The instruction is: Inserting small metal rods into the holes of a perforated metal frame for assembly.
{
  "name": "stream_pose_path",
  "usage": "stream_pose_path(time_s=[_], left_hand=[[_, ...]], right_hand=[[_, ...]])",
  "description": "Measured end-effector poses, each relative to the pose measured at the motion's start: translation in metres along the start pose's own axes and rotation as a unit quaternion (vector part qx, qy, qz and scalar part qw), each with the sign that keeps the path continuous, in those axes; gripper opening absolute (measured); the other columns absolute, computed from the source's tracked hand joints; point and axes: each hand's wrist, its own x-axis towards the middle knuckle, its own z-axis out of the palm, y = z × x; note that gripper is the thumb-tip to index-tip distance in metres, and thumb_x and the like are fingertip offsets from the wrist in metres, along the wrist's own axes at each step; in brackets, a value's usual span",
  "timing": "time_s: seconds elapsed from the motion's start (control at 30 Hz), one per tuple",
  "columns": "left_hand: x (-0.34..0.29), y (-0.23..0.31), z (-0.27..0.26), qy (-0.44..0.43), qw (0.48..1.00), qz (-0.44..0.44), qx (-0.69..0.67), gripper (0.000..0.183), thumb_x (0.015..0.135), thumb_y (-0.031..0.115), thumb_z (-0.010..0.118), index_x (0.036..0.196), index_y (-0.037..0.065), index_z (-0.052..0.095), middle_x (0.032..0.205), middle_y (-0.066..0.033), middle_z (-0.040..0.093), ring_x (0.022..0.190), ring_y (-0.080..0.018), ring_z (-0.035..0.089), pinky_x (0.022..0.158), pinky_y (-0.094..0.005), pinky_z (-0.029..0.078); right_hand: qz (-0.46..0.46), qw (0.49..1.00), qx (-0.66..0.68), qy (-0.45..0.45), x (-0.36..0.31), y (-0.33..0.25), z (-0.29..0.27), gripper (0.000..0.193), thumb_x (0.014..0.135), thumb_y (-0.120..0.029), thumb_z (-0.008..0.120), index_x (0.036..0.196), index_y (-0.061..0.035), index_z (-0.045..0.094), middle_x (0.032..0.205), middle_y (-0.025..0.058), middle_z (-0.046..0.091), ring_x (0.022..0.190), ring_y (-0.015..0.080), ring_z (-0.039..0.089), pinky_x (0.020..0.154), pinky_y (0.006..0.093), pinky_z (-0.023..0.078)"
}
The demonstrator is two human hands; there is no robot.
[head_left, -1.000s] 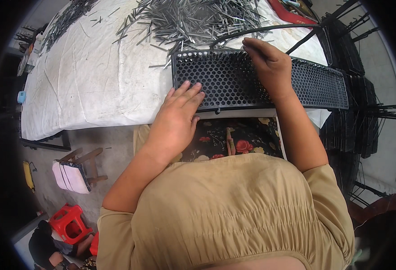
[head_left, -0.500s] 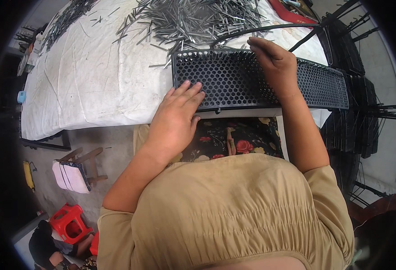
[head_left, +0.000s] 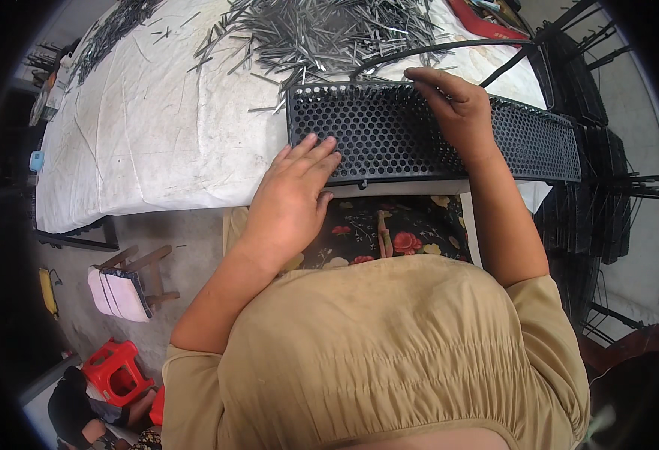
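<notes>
A long black perforated tray [head_left: 367, 135], full of round holes, lies along the front of the table. My left hand [head_left: 292, 195] rests on its left end and front edge, fingers stretched out, holding nothing that shows. Over the tray's middle, close to the far rim, is my right hand [head_left: 461, 109], turned on its side. Its fingers are stretched to the left, with a gap between them and the thumb; nothing shows in it. Beyond the tray is a big loose pile of thin grey strips [head_left: 329, 34].
White cloth [head_left: 172, 142] covers the table. A black curved bar [head_left: 449, 46] arches behind the tray, and black racks [head_left: 581, 187] stand at the right. On the floor at left are a padded wooden stool [head_left: 123, 292] and a red plastic stool [head_left: 116, 371], beside another person [head_left: 74, 412].
My right hand has shifted slightly to the left over the tray. The left hand and the tray stay in place.
</notes>
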Motion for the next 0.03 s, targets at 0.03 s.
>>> stream_pose_path(time_s=[0.03], left_hand=[[0.0000,-0.0002,-0.0003,-0.005,1.000,-0.002,0.000,0.054,0.076,0.003,0.071,0.127,0.005,0.057,0.141,-0.0096,0.050,0.134,-0.0306,0.042,0.112,-0.0442,0.034]], right_hand=[[0.000,1.000,0.000,0.000,0.0000,0.0001,0.0003,0.020,0.087,-0.011,0.068,0.106,-0.0103,0.072,0.097,0.0117,0.073,0.089,0.0213,0.071,0.078,0.0296,0.053]])
